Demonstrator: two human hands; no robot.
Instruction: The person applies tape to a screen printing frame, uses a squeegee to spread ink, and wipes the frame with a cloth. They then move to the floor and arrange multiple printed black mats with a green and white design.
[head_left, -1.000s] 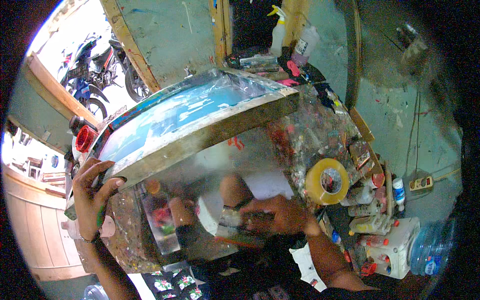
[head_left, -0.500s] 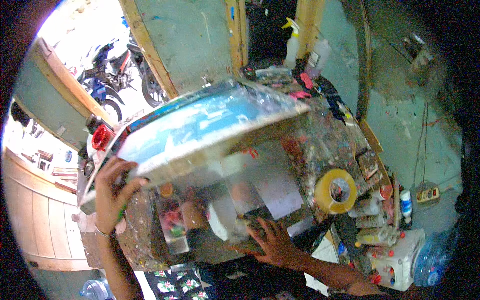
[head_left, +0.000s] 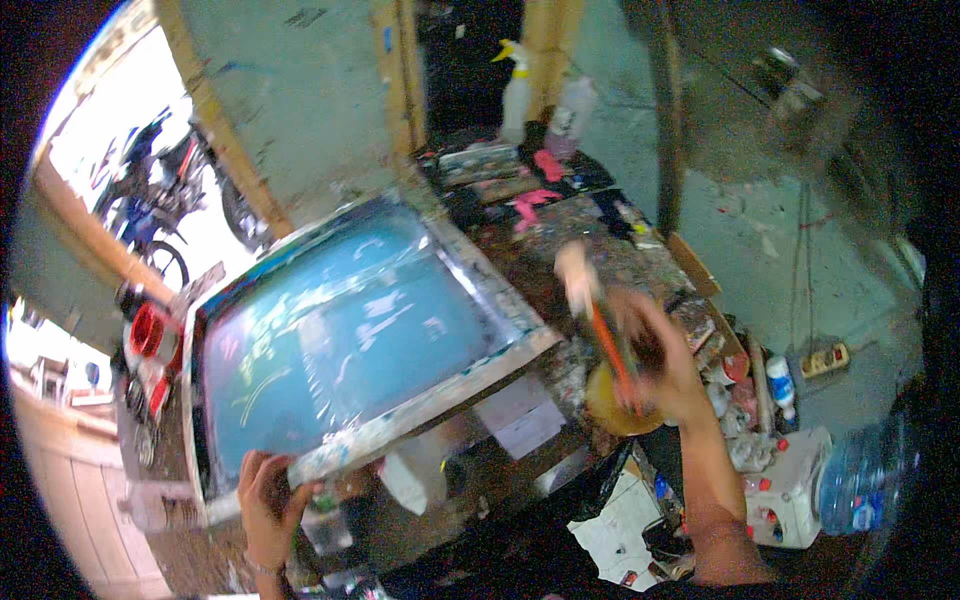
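Note:
A screen-printing frame with blue-green mesh spans the middle of the worktable; its near edge seems a little above the table's surface. At its near left corner, my left hand grips the edge with fingers on top and the thumb towards the right. To the right of the frame, my right hand is raised and closed around an orange-handled tool with a pale upper end; motion blurs its exact kind. Partly hidden below this hand is a roll of yellowish tape.
White paper lies before the frame. A spray bottle and pink scraps are at the back. A red container stands left. Bottles, a white jerrycan and a blue water jug crowd the right. Motorbikes show beyond the doorway.
The frame has come down from a steep tilt to nearly flat. My right hand has moved from the near table edge up and right, and now holds the orange-handled tool. The view has shifted right.

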